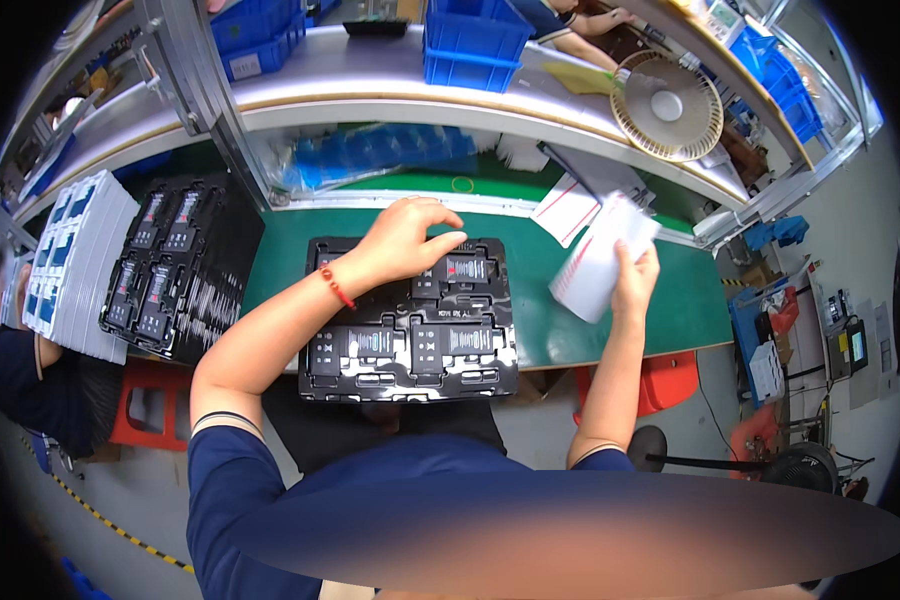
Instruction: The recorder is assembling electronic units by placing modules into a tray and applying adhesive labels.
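Observation:
My right hand (635, 278) grips white label sheets (592, 262) with red markings, held up over the right part of the green table. A black plastic tray (410, 385) lies in front of me, its cells holding several black phone-type batteries (454, 341). Over the tray's far edge hovers my left hand (407, 238), thumb and fingers apart with nothing visible between them. Its wrist and palm cover the tray's upper left cell. More white sheets (562, 208) with red lines lie behind the held ones, beside a dark pen-like stick (568, 168).
At left stand a tall stack of black battery trays (182, 270) and a stack of white trays (82, 265). The shelf above carries blue bins (475, 45) and a round fan cover (667, 105). Blue plastic wrap (380, 155) lies beneath it. Other people sit left and across.

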The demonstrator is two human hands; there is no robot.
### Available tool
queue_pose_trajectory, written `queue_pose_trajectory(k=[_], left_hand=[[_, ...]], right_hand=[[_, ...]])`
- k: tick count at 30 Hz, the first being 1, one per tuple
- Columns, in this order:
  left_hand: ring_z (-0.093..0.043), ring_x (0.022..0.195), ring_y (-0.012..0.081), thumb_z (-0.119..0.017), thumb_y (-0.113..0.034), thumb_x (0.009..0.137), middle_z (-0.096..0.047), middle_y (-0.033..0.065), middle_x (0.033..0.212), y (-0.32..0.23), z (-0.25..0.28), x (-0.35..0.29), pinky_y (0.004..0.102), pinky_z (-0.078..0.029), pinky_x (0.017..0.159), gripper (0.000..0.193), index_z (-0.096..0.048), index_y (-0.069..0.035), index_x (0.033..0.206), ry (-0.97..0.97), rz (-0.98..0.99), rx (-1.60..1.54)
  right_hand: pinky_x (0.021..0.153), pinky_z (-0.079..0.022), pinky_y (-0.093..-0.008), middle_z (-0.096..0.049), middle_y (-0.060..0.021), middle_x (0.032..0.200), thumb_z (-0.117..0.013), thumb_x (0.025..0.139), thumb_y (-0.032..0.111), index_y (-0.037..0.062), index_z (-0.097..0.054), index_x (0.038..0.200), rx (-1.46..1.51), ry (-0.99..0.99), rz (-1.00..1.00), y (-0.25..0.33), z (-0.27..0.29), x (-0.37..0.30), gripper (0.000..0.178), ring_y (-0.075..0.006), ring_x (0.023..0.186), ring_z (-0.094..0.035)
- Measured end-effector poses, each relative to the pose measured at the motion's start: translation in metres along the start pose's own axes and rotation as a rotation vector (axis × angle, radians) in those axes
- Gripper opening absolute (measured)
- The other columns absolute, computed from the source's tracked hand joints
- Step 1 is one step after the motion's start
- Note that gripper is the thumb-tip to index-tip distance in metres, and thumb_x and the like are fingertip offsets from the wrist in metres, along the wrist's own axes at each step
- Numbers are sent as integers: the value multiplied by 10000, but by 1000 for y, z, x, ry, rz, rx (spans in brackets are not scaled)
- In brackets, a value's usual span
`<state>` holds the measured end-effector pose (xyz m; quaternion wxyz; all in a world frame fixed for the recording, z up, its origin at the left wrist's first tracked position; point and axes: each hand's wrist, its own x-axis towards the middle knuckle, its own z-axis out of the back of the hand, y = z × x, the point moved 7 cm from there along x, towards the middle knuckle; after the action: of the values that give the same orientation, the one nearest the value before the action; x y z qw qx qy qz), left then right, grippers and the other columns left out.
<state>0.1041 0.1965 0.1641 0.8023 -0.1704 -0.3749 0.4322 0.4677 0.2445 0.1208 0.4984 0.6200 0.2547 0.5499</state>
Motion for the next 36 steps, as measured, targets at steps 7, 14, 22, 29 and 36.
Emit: queue_pose_trajectory(k=[7, 14, 22, 29, 36], left_hand=[[-618, 1127, 169, -737, -125, 889, -618, 131, 1303, 38, -71, 19, 303, -519, 907, 621, -435, -33, 1424, -31, 410, -1210], [-684, 988, 154, -602, 48, 920, -698, 133, 1116, 52, -39, 7, 272, -546, 855, 276, -566, 33, 1193, -245, 376, -1015], [-643, 944, 88, -585, -28, 964, -685, 56, 1070, 53, -48, 6, 248, -521, 819, 160, -599, -9, 1123, -96, 287, -921], [-615, 979, 75, -575, -41, 972, -665, 18, 1042, 40, -45, 6, 261, -502, 864, 187, -604, -25, 1156, -54, 198, -910], [-600, 902, 62, -578, -45, 961, -669, 21, 978, 39, -46, 5, 258, -507, 788, 141, -624, -23, 1093, -64, 217, -988]], right_hand=[[1081, -438, -481, -492, -170, 1411, -382, 1065, 193, -29, -384, 1419, 941, -155, -55, 44, -113, -44, 418, -311, 1285, -515], [915, -427, -349, -522, -93, 1247, -669, 936, 133, -5, -390, 1349, 217, -515, 215, 34, -89, -74, 518, -214, 1059, -541], [993, -334, -432, -633, -127, 1120, -785, 749, 135, 54, -614, 1156, -580, 240, 853, 135, -183, -87, 449, -309, 1094, -564], [956, -385, -381, -659, -111, 1097, -809, 736, 141, 43, -642, 1138, -403, 366, 656, 109, -180, -69, 446, -282, 1055, -600], [984, -432, -422, -687, -142, 1113, -794, 763, 127, 22, -651, 1133, -334, 414, 761, 116, -174, -62, 410, -311, 1051, -641]])
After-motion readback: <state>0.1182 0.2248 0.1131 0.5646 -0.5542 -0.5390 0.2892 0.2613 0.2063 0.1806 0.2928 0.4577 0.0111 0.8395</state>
